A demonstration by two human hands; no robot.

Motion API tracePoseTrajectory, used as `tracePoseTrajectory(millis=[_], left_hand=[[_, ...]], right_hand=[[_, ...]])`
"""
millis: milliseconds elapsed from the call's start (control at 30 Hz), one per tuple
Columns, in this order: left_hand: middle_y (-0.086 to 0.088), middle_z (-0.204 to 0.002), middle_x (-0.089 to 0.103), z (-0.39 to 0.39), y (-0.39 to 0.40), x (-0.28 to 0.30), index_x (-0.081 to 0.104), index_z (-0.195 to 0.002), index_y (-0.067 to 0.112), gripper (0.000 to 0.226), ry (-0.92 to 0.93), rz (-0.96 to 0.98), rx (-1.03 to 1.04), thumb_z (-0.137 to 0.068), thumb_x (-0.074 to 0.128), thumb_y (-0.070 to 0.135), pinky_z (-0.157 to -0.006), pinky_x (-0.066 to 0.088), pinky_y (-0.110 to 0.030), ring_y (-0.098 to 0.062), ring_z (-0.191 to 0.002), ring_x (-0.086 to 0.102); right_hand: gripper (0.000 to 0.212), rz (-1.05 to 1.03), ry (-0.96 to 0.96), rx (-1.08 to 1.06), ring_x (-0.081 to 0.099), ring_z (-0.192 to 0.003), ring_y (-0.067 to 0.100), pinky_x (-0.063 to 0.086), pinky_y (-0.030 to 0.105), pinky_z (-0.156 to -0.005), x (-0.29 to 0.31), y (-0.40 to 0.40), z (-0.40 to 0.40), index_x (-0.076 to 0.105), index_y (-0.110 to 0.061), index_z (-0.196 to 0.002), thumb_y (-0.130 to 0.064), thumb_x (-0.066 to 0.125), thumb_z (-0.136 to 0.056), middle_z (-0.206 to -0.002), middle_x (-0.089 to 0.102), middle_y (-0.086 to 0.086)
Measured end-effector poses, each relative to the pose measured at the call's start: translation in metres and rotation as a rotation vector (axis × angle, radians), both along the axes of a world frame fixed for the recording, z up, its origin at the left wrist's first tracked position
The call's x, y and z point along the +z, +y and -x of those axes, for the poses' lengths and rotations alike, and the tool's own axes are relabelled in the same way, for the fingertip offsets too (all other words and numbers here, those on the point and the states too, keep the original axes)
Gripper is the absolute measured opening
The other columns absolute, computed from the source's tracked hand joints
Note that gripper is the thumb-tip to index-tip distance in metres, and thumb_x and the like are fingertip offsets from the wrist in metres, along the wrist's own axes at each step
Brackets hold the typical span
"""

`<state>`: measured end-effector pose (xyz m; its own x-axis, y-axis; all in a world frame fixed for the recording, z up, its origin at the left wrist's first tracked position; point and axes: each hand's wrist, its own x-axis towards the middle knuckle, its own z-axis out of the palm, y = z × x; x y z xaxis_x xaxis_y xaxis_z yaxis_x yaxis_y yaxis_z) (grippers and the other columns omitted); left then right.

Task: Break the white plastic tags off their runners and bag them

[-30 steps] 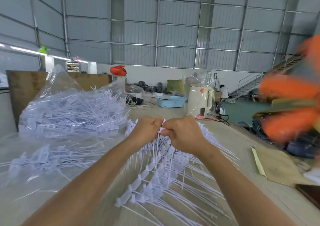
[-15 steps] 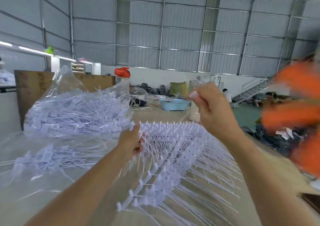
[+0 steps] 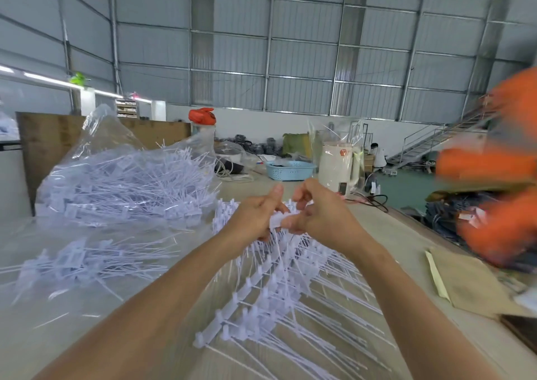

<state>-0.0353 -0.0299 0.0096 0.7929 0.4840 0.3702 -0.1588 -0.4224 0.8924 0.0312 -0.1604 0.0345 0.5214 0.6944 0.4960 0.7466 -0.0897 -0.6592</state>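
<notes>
- White plastic tags (image 3: 290, 280) lie fanned on their runners across the surface (image 3: 406, 251), under both hands.
- Left hand (image 3: 255, 217) and right hand (image 3: 322, 214) pinch one tag head (image 3: 277, 219) between them.
- Twisting unevenly could snap its thin tail, or fling it short of the bag (image 3: 116, 176).

Both hands' fingers (image 3: 290, 222) around one white tag (image 3: 278, 219); runners (image 3: 261, 286) beneath

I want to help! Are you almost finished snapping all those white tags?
Not yet. Done: the clear bag already holds many tags. In hand: both hands, left hand and right hand, pinch one white piece. Left: a big stack of runners still full.
</notes>
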Motion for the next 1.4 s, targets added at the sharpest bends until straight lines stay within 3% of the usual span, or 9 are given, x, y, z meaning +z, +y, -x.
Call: tracePoseTrajectory(millis=[167,367,500,567,700,967,1100,1233,1400], left_hand=[[0.013,-0.048,0.057,0.006,-0.001,0.001,0.063,-0.079,0.025,0.038,0.080,-0.277,-0.079,-0.082,0.051,0.061,-0.043,0.038,-0.014,-0.003,-0.039,0.042],[0.006,-0.052,0.051,0.003,0.002,-0.002,0.062,-0.069,0.016,0.037,-0.012,-0.358,-0.045,-0.093,0.051,0.042,-0.047,0.035,-0.013,-0.006,-0.046,0.045],[-0.016,-0.071,0.064,0.003,0.002,-0.007,0.068,-0.091,0.002,0.046,-0.005,-0.372,-0.015,-0.095,0.047,0.043,-0.058,0.046,-0.016,-0.010,-0.059,0.055],[-0.014,-0.079,0.068,0.004,0.000,-0.006,0.069,-0.097,0.006,0.043,-0.015,-0.342,-0.038,-0.096,0.044,0.041,-0.060,0.047,-0.014,-0.004,-0.061,0.057],[0.019,-0.047,0.055,0.006,-0.007,0.000,0.062,-0.084,0.025,0.028,-0.083,-0.181,-0.137,-0.098,0.041,0.037,-0.051,0.038,-0.004,0.007,-0.047,0.051],[0.004,-0.057,0.043,-0.001,0.001,-0.004,0.061,-0.076,0.017,0.039,-0.053,0.259,-0.098,-0.092,0.048,0.051,-0.041,0.028,-0.017,-0.007,-0.042,0.032],[0.007,-0.056,0.049,-0.001,0.002,-0.006,0.066,-0.081,0.022,0.031,-0.137,0.202,-0.046,-0.092,0.051,0.047,-0.038,0.027,-0.014,-0.004,-0.040,0.032],[0.010,-0.054,0.055,-0.002,-0.010,0.002,0.065,-0.089,0.014,0.040,-0.134,0.160,-0.211,-0.091,0.046,0.050,-0.038,0.029,-0.013,-0.005,-0.042,0.033],[0.009,-0.063,0.054,-0.005,-0.023,-0.002,0.057,-0.103,0.005,0.051,-0.116,0.182,-0.447,-0.077,0.058,0.049,-0.038,0.030,-0.013,-0.003,-0.044,0.039]], right_hand=[[0.021,0.096,-0.139,-0.081,0.064,-0.072,0.024,0.056,0.043,-0.073,-0.007,0.000,-0.009,0.056,-0.013,-0.077,-0.020,0.076,-0.076,-0.074,0.060,0.002],[0.020,0.218,-0.245,0.030,0.058,-0.059,0.005,0.046,0.023,-0.059,-0.012,-0.003,-0.015,0.069,-0.019,-0.104,-0.029,0.062,-0.089,-0.078,0.067,0.002],[0.018,0.167,-0.303,0.014,0.055,-0.062,0.003,0.048,0.027,-0.069,-0.015,-0.002,-0.019,0.071,-0.023,-0.104,-0.027,0.062,-0.089,-0.081,0.067,-0.005],[0.015,0.109,-0.381,-0.012,0.055,-0.069,0.012,0.048,0.032,-0.070,-0.016,-0.002,-0.019,0.073,-0.020,-0.098,-0.027,0.063,-0.088,-0.081,0.065,-0.006],[0.022,-0.086,-0.588,-0.046,0.051,-0.064,0.018,0.047,0.041,-0.059,-0.016,-0.004,-0.015,0.071,-0.008,-0.077,-0.027,0.064,-0.087,-0.068,0.055,-0.001],[0.026,-0.310,-0.889,-0.185,0.056,-0.057,0.024,0.048,0.036,-0.046,0.016,-0.018,0.007,0.066,-0.006,-0.069,-0.024,0.061,-0.088,-0.068,0.060,0.002],[0.032,-0.195,-0.532,-0.093,0.047,-0.070,0.016,0.040,0.029,-0.065,0.038,-0.021,0.011,0.064,-0.007,-0.068,-0.030,0.059,-0.090,-0.074,0.052,0.003],[0.030,0.045,-0.202,-0.013,0.045,-0.093,0.008,0.031,0.003,-0.073,0.024,-0.016,0.006,0.059,-0.024,-0.066,-0.028,0.051,-0.094,-0.096,0.049,-0.002],[0.036,-0.239,-0.034,0.153,0.047,-0.059,0.006,0.040,0.014,-0.057,0.004,-0.007,0.003,0.057,0.006,-0.069,-0.014,0.045,-0.097,-0.066,0.049,0.007]])
